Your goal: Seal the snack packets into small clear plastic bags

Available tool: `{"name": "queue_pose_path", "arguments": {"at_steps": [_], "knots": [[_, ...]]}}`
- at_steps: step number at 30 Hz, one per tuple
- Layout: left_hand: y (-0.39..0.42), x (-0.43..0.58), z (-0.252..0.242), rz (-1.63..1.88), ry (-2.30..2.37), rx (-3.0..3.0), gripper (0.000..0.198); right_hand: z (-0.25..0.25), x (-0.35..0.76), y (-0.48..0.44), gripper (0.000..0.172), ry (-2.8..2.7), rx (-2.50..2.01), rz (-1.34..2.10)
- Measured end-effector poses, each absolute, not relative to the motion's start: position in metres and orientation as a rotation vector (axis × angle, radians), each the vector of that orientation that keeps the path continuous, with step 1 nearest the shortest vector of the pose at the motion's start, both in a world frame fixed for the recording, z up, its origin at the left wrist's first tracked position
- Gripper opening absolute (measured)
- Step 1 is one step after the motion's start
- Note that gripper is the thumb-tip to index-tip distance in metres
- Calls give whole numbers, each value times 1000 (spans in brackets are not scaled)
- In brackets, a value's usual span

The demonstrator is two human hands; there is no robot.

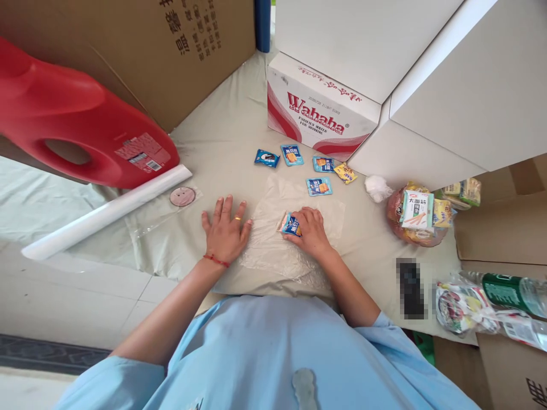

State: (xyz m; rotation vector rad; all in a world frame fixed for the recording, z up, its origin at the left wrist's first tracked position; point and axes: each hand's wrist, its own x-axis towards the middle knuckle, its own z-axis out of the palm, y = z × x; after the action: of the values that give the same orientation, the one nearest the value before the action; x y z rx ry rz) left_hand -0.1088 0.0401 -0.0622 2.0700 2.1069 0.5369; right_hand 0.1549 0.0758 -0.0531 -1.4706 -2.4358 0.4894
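My left hand (225,228) lies flat and open on the pale cloth, its fingertips at the left edge of a clear plastic sheet (273,250). My right hand (311,229) rests on that sheet with its fingers closed on a small blue snack packet (291,224). Beyond the sheet lie several more small packets: a dark blue one (266,158), blue ones (292,154) (323,164) (318,185) and a yellow one (346,173). A red string circles my left wrist.
A white roll (106,212) and a round lid (182,196) lie to the left, below a red jug (81,128). A Wahaha box (318,111) stands at the back. To the right are a bag of snacks (416,215), a phone (411,287) and a green bottle (510,291).
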Motion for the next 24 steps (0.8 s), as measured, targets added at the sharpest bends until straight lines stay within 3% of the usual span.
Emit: {"name": "queue_pose_path", "arguments": {"at_steps": [4,9,11,13,16,18,24], "knots": [[23,-112,-60,742,1764,2356,52,-40,164,69,72,-2386,-1414,444],[7,-138,-58,555,1077,2463,62,-22,200,20,48,-2358,-1126,607],[4,-152,-60,496,1044,2422,64,-24,216,-9,52,-2451,-1007,726],[3,-161,-64,464,1073,2384,53,-34,226,-37,52,-2532,-1001,736],[11,-165,-67,450,1126,2305,28,-49,230,-58,23,-2501,-1114,674],[24,-163,-62,461,1135,2244,29,-52,228,-56,17,-2424,-1164,689],[95,-149,-30,498,1188,2150,30,-18,238,6,19,-2329,-1208,888]]}}
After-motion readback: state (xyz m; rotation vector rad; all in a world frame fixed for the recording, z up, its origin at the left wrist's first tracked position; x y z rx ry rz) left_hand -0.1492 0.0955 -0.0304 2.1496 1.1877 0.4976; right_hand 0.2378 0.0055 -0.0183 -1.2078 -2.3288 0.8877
